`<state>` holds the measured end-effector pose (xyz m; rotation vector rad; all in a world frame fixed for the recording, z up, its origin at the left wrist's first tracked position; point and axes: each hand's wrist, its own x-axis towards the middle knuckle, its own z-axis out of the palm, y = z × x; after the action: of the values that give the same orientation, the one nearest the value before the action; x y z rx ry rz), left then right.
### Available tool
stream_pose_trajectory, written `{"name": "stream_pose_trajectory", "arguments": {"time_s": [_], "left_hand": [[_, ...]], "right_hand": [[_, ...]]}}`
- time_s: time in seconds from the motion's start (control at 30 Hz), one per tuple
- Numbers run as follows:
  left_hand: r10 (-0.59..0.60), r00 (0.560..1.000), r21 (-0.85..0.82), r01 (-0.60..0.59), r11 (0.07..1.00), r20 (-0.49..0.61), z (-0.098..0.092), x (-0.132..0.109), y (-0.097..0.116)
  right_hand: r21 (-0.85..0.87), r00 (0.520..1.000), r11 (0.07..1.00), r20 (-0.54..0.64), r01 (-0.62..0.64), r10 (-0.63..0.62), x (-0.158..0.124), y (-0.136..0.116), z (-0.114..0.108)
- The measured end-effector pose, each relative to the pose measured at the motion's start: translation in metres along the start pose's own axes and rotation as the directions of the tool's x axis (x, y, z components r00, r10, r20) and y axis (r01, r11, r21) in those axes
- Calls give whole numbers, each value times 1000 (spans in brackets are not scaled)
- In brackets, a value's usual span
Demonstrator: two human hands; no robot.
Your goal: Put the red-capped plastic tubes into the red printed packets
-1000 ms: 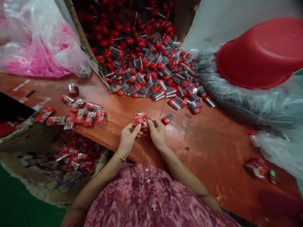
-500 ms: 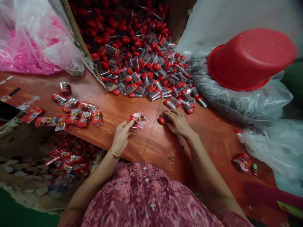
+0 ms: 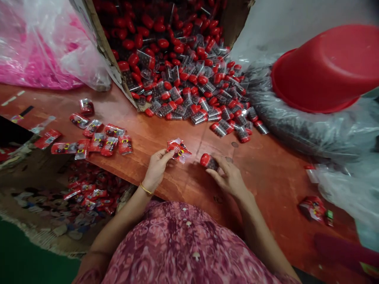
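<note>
Between the thumb and fingers of my left hand [image 3: 158, 167] is a red printed plastic sleeve [image 3: 179, 151] with a clear part, pinched above the wooden table. My right hand [image 3: 227, 173] grips a small clear container with a red cap [image 3: 205, 160]; dark contents show through its wall, and the cap points left toward the sleeve. A short gap separates the two. Beyond my hands, a heap of similar red-capped containers [image 3: 183, 94] spills from a tipped cardboard box [image 3: 103, 47]. Several containers in red printed sleeves [image 3: 109, 146] lie left of my left hand.
An open carton [image 3: 35, 228] below the table's left edge holds many red packs. A red bucket [image 3: 319, 71] rests upside down on a clear bag of dark pieces [image 3: 296, 126]. A bag with pink contents [image 3: 38, 59] stands far left. Clear plastic [image 3: 340, 189] lies at right.
My right hand has raised the red-capped container slightly off the table and tilted it. My left hand still pinches the sleeve. The whole view has shifted a little.
</note>
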<state>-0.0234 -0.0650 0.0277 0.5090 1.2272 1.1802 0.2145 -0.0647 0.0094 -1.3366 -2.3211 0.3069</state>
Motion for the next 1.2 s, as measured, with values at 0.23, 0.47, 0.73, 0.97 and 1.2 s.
{"name": "stream_pose_trajectory", "arguments": {"time_s": [0.23, 0.47, 0.73, 0.97, 1.2], "left_hand": [[73, 996, 77, -77, 994, 54, 6, -1, 2], [121, 989, 122, -131, 984, 88, 7, -2, 5], [158, 978, 94, -171, 981, 134, 11, -2, -7], [142, 987, 12, -143, 990, 70, 23, -9, -24], [50, 999, -84, -50, 995, -8, 29, -9, -26]], "right_hand": [[137, 996, 988, 41, 76, -82, 8, -35, -12], [223, 995, 972, 54, 67, -81, 14, -39, -5], [265, 1000, 964, 23, 11, -18, 18, -49, 3], [204, 997, 979, -58, -30, 43, 25, -54, 12], [257, 985, 962, -119, -89, 123, 24, -60, 27]]}}
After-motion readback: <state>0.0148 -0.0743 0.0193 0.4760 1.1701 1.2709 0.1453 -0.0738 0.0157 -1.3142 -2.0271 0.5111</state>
